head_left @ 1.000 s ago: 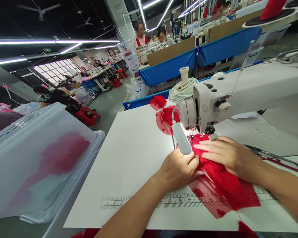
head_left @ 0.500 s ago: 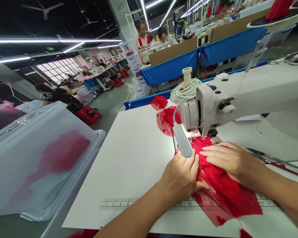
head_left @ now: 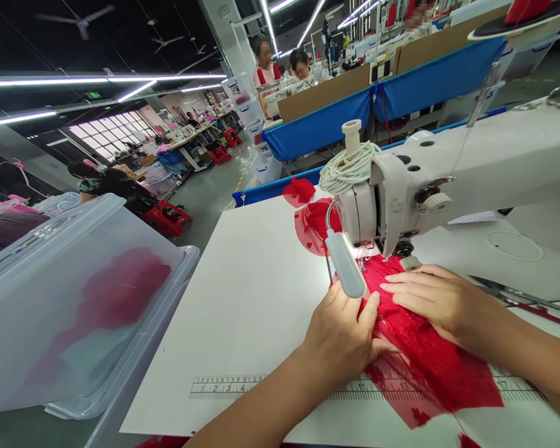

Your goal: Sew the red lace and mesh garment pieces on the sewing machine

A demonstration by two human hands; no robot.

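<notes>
Red lace and sheer fabric (head_left: 436, 354) lies under the needle end of a white sewing machine (head_left: 392, 193) and trails over the table toward me. My left hand (head_left: 343, 330) is closed on the fabric's left edge, its fingertips partly hidden behind a small grey lamp (head_left: 348, 267). With fingers stretched out together, my right hand (head_left: 441, 302) lies flat on the fabric just right of the presser foot (head_left: 362, 266). Behind the lamp and needle, more red fabric pieces (head_left: 324, 218) rest on the table.
The white table (head_left: 224, 298) has a printed ruler (head_left: 228, 387) along its near side. Black scissors (head_left: 518, 292) lie right of my right hand. A translucent plastic bin (head_left: 88, 298) stands at the left. Co-workers sit behind blue-draped benches (head_left: 322, 127).
My left hand's thumb has lifted slightly and spread from the fingers. The fabric and right hand appear nearly unchanged; the whole view has shifted a little.
</notes>
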